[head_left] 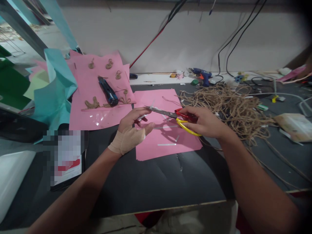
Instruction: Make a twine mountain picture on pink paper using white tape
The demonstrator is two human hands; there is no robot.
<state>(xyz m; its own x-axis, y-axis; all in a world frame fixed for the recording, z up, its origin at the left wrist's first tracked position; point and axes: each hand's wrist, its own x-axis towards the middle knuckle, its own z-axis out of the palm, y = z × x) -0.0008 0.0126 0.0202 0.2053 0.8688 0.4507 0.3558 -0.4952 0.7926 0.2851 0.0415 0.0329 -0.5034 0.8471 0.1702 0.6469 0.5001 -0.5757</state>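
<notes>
My right hand (204, 122) grips scissors (172, 115) by their red and yellow handles, the blades pointing left. The blade tips reach the fingertips of my left hand (133, 131), which has a tan bandage (129, 140) around the palm and thumb base. Its fingers are curled around a thin whitish strip (142, 117), partly hidden, with the thumb held apart. A translucent piece (152, 104) shows beside the blades. Below both hands lies a stack of pink paper (146, 151), with several thin pale strips (166, 144) on it.
A tangled heap of brown twine (224, 107) lies to the right. At left, another pink sheet (80, 84) carries coiled twine shapes (109, 64) and a blue-black utility knife (108, 92). A blue glue gun (203, 75) lies at the back; a phone (69, 159) sits front left.
</notes>
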